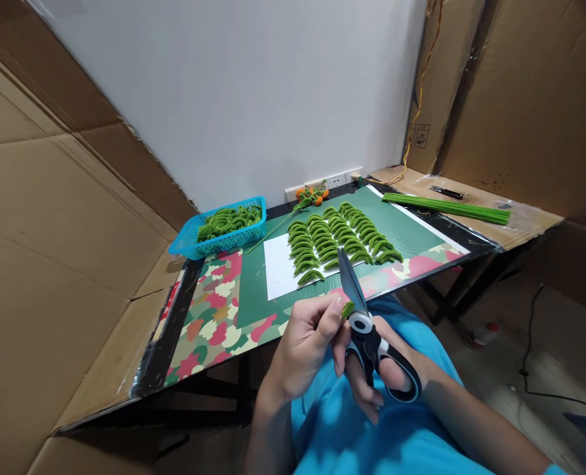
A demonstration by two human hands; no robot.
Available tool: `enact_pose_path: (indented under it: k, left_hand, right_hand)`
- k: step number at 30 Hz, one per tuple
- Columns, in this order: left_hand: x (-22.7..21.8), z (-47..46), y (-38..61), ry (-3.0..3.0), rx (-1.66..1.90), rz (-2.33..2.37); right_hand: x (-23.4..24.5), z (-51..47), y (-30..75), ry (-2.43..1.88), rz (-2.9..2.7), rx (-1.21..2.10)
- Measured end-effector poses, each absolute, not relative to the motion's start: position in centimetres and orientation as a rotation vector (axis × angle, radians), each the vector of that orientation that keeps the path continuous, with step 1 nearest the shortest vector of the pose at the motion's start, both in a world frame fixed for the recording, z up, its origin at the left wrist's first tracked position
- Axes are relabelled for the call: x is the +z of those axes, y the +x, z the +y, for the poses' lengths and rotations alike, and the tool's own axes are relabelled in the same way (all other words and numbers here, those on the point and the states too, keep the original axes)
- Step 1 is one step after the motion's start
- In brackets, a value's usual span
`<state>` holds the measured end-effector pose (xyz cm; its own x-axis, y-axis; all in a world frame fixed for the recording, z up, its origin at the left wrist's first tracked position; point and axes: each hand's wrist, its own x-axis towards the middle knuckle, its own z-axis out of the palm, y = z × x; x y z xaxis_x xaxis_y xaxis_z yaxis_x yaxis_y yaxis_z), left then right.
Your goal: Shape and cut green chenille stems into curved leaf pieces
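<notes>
My left hand [300, 343] is closed in a pinch on a short green pipe cleaner piece [348, 309], of which only the tip shows past the fingers. Black-and-white scissors [362, 323] are in my right hand [396, 346], with fingers through the handle loops. Their grey blades point up and away, nearly closed, and the green tip sits close to the pivot. Just beyond, curved green pipe cleaner pieces [327, 244] lie in several rows on white paper [279, 270].
A blue basket [184, 245] of green pieces stands at the back left. Beside it lies a green stem with orange flowers [312, 194]. At right are a bundle of long green pipe cleaners [445, 206] and a black knife [447, 192]. Cardboard walls [530, 86] flank the table.
</notes>
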<state>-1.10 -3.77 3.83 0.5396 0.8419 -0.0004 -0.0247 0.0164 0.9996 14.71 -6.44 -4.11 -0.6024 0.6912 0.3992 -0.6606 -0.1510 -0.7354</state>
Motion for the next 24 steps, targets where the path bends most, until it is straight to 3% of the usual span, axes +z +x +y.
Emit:
enact_pose_path:
  k: [6, 24]
  left_hand:
    - [3.4, -3.2, -1.3, 1.402, 0.766, 0.744]
    - [3.2, -3.2, -0.7, 1.329, 0.794, 0.697]
  right_hand:
    - [-4.1, -6.4, 14.6, -0.109, -1.141, 1.95]
    - [-4.6, -5.4, 14.0, 0.238, -1.101, 1.858]
